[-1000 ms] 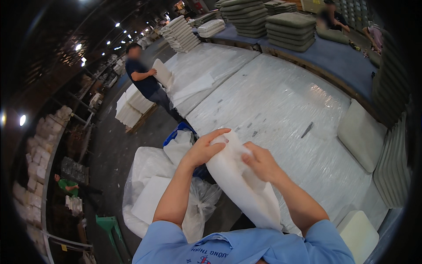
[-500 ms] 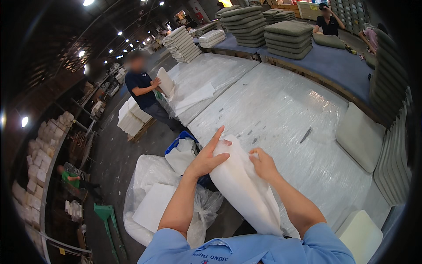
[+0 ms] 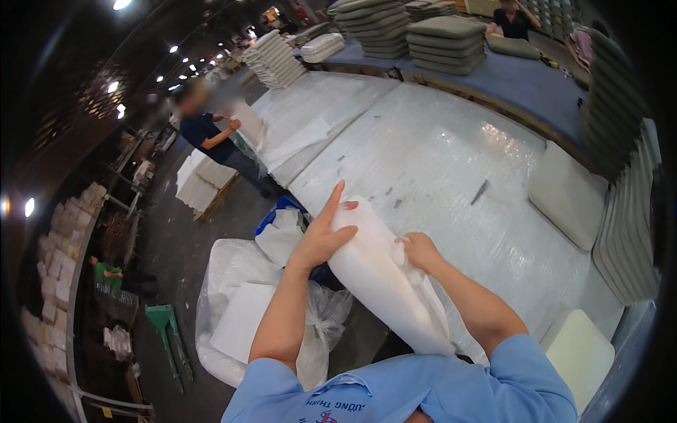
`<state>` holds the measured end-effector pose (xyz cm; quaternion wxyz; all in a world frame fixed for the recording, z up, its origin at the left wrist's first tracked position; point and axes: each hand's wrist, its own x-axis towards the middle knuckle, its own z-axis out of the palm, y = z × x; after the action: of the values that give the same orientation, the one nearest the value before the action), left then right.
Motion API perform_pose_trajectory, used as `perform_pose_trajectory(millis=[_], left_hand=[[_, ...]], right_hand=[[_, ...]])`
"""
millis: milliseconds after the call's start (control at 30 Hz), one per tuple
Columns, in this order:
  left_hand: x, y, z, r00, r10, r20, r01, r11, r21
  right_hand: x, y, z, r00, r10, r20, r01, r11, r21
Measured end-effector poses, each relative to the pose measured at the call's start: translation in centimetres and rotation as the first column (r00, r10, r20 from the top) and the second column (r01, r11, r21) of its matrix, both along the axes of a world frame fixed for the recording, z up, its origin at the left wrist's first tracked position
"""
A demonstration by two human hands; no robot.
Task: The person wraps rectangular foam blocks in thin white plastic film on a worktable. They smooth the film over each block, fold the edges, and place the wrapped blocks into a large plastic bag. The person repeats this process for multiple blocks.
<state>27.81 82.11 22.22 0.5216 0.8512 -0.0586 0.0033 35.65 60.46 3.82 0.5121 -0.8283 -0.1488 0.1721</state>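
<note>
A white cushion [image 3: 374, 271] in a thin, loose white cover stands slanted in front of me, its lower end near my shirt. My left hand [image 3: 319, 243] grips its upper left edge, thumb on the near face and one finger stretched upward. On the right side, my right hand [image 3: 422, 252] has its fingers closed on the cover, which bunches into folds below them. The far side of the cushion is hidden. Beneath and beyond it lies a plastic-wrapped table [image 3: 437, 169].
Left of the table are a clear plastic bag of white sheets [image 3: 229, 275] and a blue bin [image 3: 271, 217]. A co-worker [image 3: 211, 137] handles a pale pad across the table. A bare grey-green cushion [image 3: 568, 194] and stacked cushions [image 3: 624, 247] stand right. A green pallet jack [image 3: 162, 321] is on the floor.
My right hand has closed on the cover at the cushion's right side, where folds now gather. My left hand keeps its hold. The whole view has shifted slightly.
</note>
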Motion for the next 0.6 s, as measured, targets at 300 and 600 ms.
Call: perform_pose_trajectory(millis=[300,600], left_hand=[[-0.4,-1.3,0.8,0.991,0.125,-0.049,-0.127,0.992,-0.028],[5.7,-5.1,1.2,0.997,0.015,-0.070,-0.017,1.000,-0.021]], right_hand=[[-8.1,-6.8,11.2,0.951,0.103,0.291,-0.202,0.920,0.336],[-7.6,-11.0,0.1,0.968,-0.081,0.239,0.129,0.973,-0.193]])
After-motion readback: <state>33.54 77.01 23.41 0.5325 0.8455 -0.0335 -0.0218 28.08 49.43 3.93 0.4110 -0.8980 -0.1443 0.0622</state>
